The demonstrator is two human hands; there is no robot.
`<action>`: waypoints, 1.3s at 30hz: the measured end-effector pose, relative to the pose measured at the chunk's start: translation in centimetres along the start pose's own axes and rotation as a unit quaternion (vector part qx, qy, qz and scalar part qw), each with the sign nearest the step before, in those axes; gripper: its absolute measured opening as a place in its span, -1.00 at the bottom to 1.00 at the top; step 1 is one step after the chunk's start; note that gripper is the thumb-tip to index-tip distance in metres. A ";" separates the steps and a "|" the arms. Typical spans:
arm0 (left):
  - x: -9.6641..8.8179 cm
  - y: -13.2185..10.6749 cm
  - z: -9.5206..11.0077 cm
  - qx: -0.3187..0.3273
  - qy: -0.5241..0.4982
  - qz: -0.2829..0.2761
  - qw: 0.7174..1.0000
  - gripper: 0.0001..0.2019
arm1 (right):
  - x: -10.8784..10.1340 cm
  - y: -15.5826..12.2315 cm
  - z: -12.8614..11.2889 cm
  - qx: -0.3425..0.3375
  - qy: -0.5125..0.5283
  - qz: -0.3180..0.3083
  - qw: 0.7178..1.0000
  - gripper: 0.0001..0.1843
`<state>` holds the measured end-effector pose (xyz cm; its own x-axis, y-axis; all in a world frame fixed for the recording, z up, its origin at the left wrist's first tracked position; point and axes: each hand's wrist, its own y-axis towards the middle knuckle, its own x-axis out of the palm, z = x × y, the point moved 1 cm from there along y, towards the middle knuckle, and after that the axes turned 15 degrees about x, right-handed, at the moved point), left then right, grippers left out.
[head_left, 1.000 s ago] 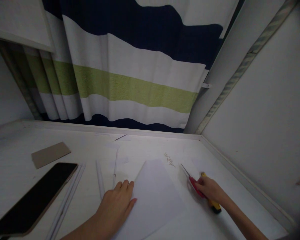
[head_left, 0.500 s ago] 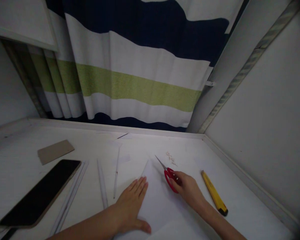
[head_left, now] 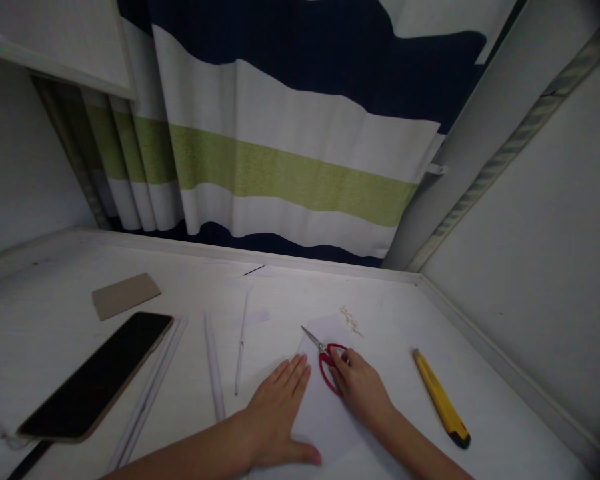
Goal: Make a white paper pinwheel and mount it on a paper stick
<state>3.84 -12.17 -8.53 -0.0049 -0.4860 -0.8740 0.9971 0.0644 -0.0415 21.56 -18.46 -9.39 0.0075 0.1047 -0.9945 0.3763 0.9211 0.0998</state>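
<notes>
Single head-worn view | facing forward and down | table (head_left: 390, 300) close below | curtain (head_left: 290, 113) farther, ahead

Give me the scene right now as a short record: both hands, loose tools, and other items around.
Left hand: palm down, fingers extended, at the left edge of white paper
Right hand: holding red-handled scissors
Loose tool: yellow cutter, right of the right hand
Left side: dark-screened phone, brown card beyond it
Background: striped curtain
</notes>
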 end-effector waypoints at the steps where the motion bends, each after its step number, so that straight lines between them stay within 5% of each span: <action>1: 0.0 0.0 0.0 -0.001 -0.001 0.004 1.000 0.06 | 0.1 0.2 0.1 0.002 -0.008 0.004 1.000 -0.61; 13: 0.0 -0.3 0.1 0.008 0.012 0.026 1.000 -0.07 | 0.1 0.7 -0.5 0.014 -0.051 0.023 0.998 -0.63; 23: 0.2 -0.6 -0.2 0.022 0.049 0.043 0.998 -0.28 | -0.3 -1.8 -0.2 0.020 -0.027 0.011 0.999 -0.63; 29: 0.1 -0.5 -0.1 0.030 0.077 0.055 0.995 -0.33 | -1.1 -2.1 0.6 0.057 0.040 0.018 0.997 -0.64; 35: -1.1 1.6 -1.1 0.028 0.131 0.105 0.985 -0.58 | -2.2 -3.0 1.9 0.103 0.166 0.014 0.981 -0.59; 39: -1.2 3.2 -2.4 0.046 0.134 0.097 0.985 -0.44 | -2.6 -4.6 2.5 0.131 0.273 -0.016 0.953 -0.55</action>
<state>6.88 -9.30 -8.72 0.1779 -0.2238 -0.9583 0.9840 0.0483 0.1714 22.09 -23.90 -7.39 -0.4649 0.3235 -0.8241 0.5864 0.8099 -0.0129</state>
